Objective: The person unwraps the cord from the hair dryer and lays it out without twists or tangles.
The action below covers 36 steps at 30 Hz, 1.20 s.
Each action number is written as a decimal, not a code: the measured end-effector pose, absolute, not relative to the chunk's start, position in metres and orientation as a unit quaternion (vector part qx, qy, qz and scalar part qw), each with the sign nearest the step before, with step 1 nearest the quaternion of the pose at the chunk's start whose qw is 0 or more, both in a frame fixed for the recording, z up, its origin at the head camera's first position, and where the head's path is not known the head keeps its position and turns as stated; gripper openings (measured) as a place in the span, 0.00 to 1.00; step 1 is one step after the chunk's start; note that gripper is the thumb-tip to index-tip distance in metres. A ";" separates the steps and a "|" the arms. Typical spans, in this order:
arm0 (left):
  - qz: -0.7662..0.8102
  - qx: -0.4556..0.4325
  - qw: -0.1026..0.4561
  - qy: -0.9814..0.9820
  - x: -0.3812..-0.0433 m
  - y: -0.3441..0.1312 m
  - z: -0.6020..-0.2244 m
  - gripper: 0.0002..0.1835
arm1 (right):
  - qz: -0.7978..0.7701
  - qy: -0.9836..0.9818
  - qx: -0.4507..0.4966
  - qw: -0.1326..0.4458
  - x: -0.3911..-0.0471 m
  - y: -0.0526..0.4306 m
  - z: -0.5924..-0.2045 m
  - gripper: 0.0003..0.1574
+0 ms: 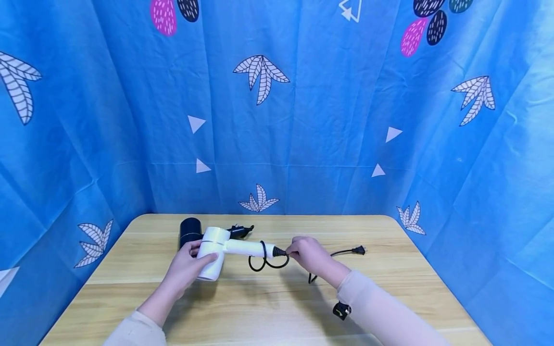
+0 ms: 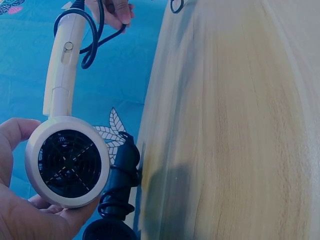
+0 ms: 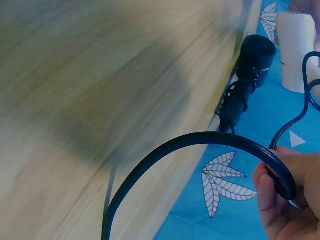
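Observation:
A white hair dryer is held above the table in my left hand, whose thumb and fingers grip its barrel. In the left wrist view, the round end with a dark grille shows, and the handle points away toward the other hand. My right hand pinches the black cord close to the handle's end. One loop of that cord goes around the handle, and the rest hangs down to the table. Behind the white dryer a black hair dryer lies on the table, partly hidden, its own cord wound around its handle.
The cord's black plug lies on the wooden table to the right of my right hand. Blue patterned curtains enclose the table at the back and both sides. A small black device is at the right sleeve.

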<state>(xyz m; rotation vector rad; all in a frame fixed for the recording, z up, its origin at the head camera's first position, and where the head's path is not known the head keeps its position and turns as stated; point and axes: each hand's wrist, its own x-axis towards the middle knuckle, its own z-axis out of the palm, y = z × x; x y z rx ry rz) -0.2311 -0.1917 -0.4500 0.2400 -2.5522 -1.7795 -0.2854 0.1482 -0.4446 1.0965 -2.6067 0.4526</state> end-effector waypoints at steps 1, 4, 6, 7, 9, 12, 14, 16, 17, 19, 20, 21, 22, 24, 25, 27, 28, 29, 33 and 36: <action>-0.571 0.077 0.012 -0.817 -0.231 -0.192 -0.450 0.46 | 0.156 -0.900 0.385 0.135 -0.285 0.148 -0.445 0.08; -0.574 0.076 0.014 -0.815 -0.231 -0.193 -0.450 0.45 | 0.148 -0.893 0.406 0.128 -0.282 0.148 -0.445 0.12; -0.576 0.074 0.015 -0.814 -0.232 -0.194 -0.450 0.45 | 0.141 -0.889 0.417 0.124 -0.280 0.148 -0.445 0.11; -0.576 0.074 0.015 -0.814 -0.232 -0.194 -0.450 0.45 | 0.137 -0.888 0.422 0.122 -0.279 0.148 -0.445 0.09; -0.577 0.074 0.016 -0.813 -0.232 -0.194 -0.449 0.45 | 0.135 -0.885 0.431 0.115 -0.276 0.148 -0.445 0.05; -0.576 0.076 0.018 -0.813 -0.233 -0.195 -0.449 0.46 | 0.132 -0.882 0.441 0.104 -0.273 0.148 -0.445 0.06; -0.576 0.077 0.019 -0.814 -0.233 -0.195 -0.448 0.46 | 0.132 -0.877 0.451 0.102 -0.272 0.149 -0.444 0.07; -0.575 0.079 0.019 -0.814 -0.232 -0.195 -0.448 0.46 | 0.125 -0.873 0.460 0.103 -0.270 0.150 -0.444 0.07; -0.575 0.080 0.019 -0.814 -0.232 -0.196 -0.448 0.46 | 0.121 -0.871 0.465 0.104 -0.269 0.150 -0.443 0.07; -0.575 0.082 0.019 -0.814 -0.232 -0.196 -0.449 0.46 | 0.113 -0.866 0.475 0.106 -0.268 0.151 -0.442 0.05; -0.574 0.084 0.018 -0.814 -0.232 -0.197 -0.449 0.46 | 0.112 -0.864 0.479 0.106 -0.267 0.151 -0.442 0.05; -0.575 0.084 0.018 -0.813 -0.232 -0.197 -0.450 0.46 | 0.110 -0.861 0.484 0.108 -0.266 0.152 -0.441 0.05; -0.575 0.085 0.017 -0.813 -0.232 -0.197 -0.450 0.46 | 0.110 -0.858 0.489 0.107 -0.266 0.152 -0.440 0.05; -0.574 0.089 0.015 -0.814 -0.232 -0.198 -0.451 0.46 | 0.111 -0.851 0.501 0.108 -0.265 0.153 -0.439 0.06; -0.573 0.090 0.014 -0.814 -0.232 -0.199 -0.452 0.46 | 0.114 -0.848 0.507 0.108 -0.265 0.153 -0.438 0.06; -0.572 0.092 0.013 -0.815 -0.232 -0.199 -0.452 0.47 | 0.116 -0.840 0.518 0.109 -0.264 0.154 -0.437 0.07; -0.570 0.094 0.011 -0.816 -0.232 -0.199 -0.453 0.47 | 0.117 -0.836 0.524 0.110 -0.264 0.155 -0.435 0.06; -0.570 0.095 0.010 -0.816 -0.232 -0.200 -0.453 0.47 | 0.119 -0.833 0.529 0.110 -0.263 0.155 -0.434 0.06; -0.569 0.096 0.008 -0.817 -0.233 -0.200 -0.453 0.48 | 0.131 -0.824 0.541 0.106 -0.259 0.158 -0.427 0.06; -0.568 0.098 0.007 -0.817 -0.233 -0.200 -0.453 0.48 | 0.149 -0.820 0.545 0.095 -0.256 0.160 -0.420 0.07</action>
